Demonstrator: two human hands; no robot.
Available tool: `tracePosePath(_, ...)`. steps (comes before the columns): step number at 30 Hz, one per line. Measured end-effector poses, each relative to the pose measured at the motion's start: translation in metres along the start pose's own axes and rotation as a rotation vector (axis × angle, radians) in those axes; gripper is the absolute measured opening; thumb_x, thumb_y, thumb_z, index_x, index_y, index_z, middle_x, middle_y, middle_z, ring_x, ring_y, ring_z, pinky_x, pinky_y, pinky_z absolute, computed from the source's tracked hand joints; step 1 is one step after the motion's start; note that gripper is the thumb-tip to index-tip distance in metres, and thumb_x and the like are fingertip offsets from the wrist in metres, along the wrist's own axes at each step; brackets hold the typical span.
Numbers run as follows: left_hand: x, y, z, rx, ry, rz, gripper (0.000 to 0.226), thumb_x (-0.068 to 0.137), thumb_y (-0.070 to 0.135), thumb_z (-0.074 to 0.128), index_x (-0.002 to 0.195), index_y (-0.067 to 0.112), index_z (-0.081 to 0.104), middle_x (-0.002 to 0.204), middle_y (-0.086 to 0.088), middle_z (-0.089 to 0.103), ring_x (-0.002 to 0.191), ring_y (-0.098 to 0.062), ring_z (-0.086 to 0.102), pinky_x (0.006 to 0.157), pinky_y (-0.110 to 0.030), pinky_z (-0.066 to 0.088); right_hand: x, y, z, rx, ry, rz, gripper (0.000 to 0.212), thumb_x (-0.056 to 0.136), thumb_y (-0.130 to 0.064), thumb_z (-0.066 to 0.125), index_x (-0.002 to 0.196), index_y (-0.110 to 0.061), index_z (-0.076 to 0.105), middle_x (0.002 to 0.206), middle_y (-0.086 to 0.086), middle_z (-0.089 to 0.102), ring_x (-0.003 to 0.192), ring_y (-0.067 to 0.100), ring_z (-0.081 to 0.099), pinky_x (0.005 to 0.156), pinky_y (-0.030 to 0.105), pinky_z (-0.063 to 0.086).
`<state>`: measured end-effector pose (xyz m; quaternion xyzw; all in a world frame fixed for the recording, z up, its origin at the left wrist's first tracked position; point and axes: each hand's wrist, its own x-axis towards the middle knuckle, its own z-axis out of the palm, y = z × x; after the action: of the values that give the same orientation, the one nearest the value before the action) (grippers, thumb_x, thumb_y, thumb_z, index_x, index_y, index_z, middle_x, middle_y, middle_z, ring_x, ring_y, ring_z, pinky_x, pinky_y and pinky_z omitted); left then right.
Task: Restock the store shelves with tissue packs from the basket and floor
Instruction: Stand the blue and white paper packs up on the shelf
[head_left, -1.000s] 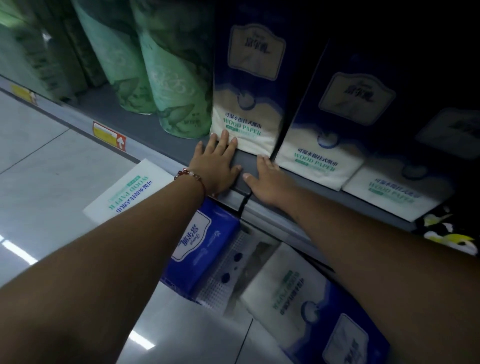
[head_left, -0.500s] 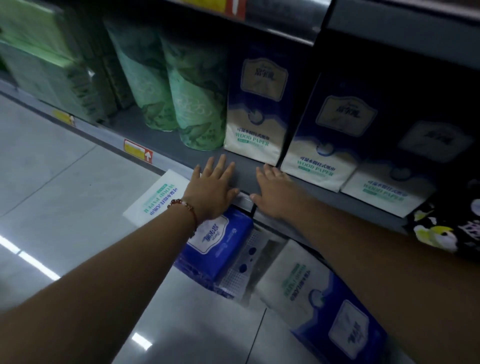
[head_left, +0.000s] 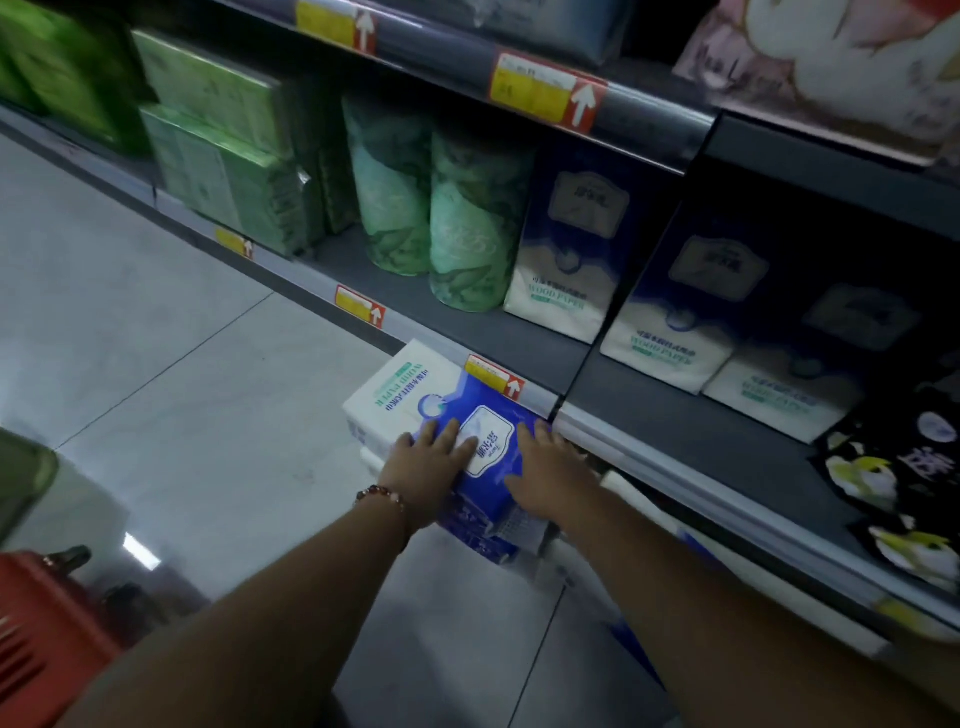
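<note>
1. A blue-and-white tissue pack (head_left: 467, 441) lies on a stack on the floor, just below the front edge of the lower shelf (head_left: 493, 338).
2. The left hand (head_left: 428, 465) and right hand (head_left: 545, 470) are laid on its top face at either side, fingers mostly straight; whether any are hooked over the edges cannot be told.
3. The pack is judged light, soft and slippery in its film, so it is best gripped by both long sides.

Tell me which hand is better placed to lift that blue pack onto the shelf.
Neither alone. The left hand and right hand both lie flat on the blue pack. The right is nearer the shelf, so it could probably lead.
</note>
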<state>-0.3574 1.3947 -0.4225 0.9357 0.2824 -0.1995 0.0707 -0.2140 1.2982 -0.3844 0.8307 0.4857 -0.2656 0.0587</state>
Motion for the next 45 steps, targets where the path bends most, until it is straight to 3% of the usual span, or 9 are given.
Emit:
tracePosePath(8, 0.011, 0.000, -0.005, 0.048, 0.024, 0.035, 0.069, 0.096, 0.037, 0.058, 0.155, 0.032, 0.021, 0.160, -0.011, 0.025, 0.143, -0.035, 0.030, 0.108, -0.047, 0.042, -0.011, 0.008, 0.011, 0.057, -0.070, 0.072, 0.083, 0.093, -0.039, 0.057, 0.158, -0.019, 0.012, 0.166, 0.010, 0.008, 0.151, 0.032, 0.012, 0.121, 0.048, 0.019)
tracePosePath(15, 0.008, -0.016, -0.033, -0.023, 0.179, 0.080, 0.050, 0.105, 0.045, 0.033, 0.154, 0.036, 0.026, 0.161, -0.002, 0.029, 0.148, -0.029, 0.025, 0.114, -0.041, 0.029, -0.007, 0.011, -0.038, 0.126, 0.033, 0.092, 0.078, 0.090, -0.041, 0.057, 0.157, -0.022, 0.022, 0.163, 0.011, 0.018, 0.147, 0.032, 0.022, 0.119, 0.043, 0.024)
tracePosePath(25, -0.003, -0.043, -0.059, -0.756, 0.664, -0.050, 0.047, 0.097, 0.050, 0.038, 0.133, 0.033, 0.061, 0.125, -0.005, 0.068, 0.108, -0.029, 0.064, 0.090, -0.037, 0.049, -0.034, 0.029, -0.095, 0.599, 0.178, 0.164, 0.055, 0.097, -0.036, 0.055, 0.148, -0.019, 0.041, 0.149, 0.006, 0.047, 0.130, 0.026, 0.050, 0.103, 0.031, 0.041)
tracePosePath(29, -0.010, -0.046, -0.069, -1.131, 0.751, -0.094, 0.028, 0.104, 0.035, 0.045, 0.115, 0.025, 0.069, 0.102, 0.001, 0.071, 0.094, -0.023, 0.065, 0.085, -0.038, 0.050, -0.041, 0.034, -0.095, 0.748, 0.182, 0.240, 0.066, 0.100, -0.046, 0.049, 0.155, -0.015, 0.028, 0.159, 0.006, 0.034, 0.143, 0.026, 0.037, 0.111, 0.034, 0.031)
tracePosePath(32, -0.015, -0.042, -0.076, -1.386, 0.730, -0.114, 0.032, 0.104, 0.036, 0.045, 0.093, 0.017, 0.068, 0.094, 0.000, 0.072, 0.091, -0.024, 0.067, 0.082, -0.042, 0.053, -0.042, 0.032, -0.092, 0.778, 0.195, 0.237, 0.070, 0.100, -0.046, 0.049, 0.157, -0.013, 0.024, 0.162, 0.006, 0.027, 0.146, 0.026, 0.031, 0.114, 0.034, 0.028)
tracePosePath(38, -0.015, -0.038, -0.082, -1.793, 0.584, -0.253, 0.036, 0.101, 0.045, 0.047, 0.101, 0.018, 0.070, 0.099, -0.006, 0.076, 0.095, -0.027, 0.072, 0.086, -0.046, 0.056, -0.041, 0.030, -0.078, 0.890, 0.092, 0.281, 0.084, 0.094, -0.059, 0.051, 0.158, -0.015, 0.019, 0.164, 0.005, 0.021, 0.148, 0.027, 0.026, 0.115, 0.042, 0.028)
tracePosePath(40, -0.011, -0.041, -0.080, -1.992, 0.529, -0.318, 0.037, 0.100, 0.045, 0.048, 0.111, 0.015, 0.068, 0.105, -0.009, 0.075, 0.095, -0.028, 0.073, 0.081, -0.044, 0.058, -0.039, 0.032, -0.068, 0.959, 0.033, 0.298, 0.081, 0.092, -0.061, 0.054, 0.154, -0.014, 0.030, 0.158, 0.004, 0.036, 0.143, 0.026, 0.037, 0.106, 0.039, 0.037)
tracePosePath(43, -0.009, -0.038, -0.083, -2.298, 0.380, -0.356, 0.042, 0.101, 0.046, 0.048, 0.122, 0.013, 0.062, 0.110, -0.008, 0.074, 0.088, -0.021, 0.074, 0.066, -0.035, 0.061, -0.039, 0.030, -0.053, 1.219, -0.123, 0.303, 0.056, 0.091, -0.060, 0.056, 0.128, -0.019, 0.063, 0.117, 0.001, 0.073, 0.109, 0.020, 0.065, 0.087, 0.034, 0.044)
tracePosePath(45, -0.009, -0.036, -0.088, -2.350, 0.325, -0.290, 0.043, 0.099, 0.047, 0.049, 0.120, 0.012, 0.062, 0.108, -0.008, 0.073, 0.087, -0.019, 0.074, 0.066, -0.033, 0.061, -0.036, 0.027, -0.047, 1.404, -0.153, 0.322, 0.048, 0.087, -0.061, 0.061, 0.116, -0.024, 0.070, 0.101, -0.001, 0.077, 0.097, 0.019, 0.069, 0.086, 0.039, 0.054)
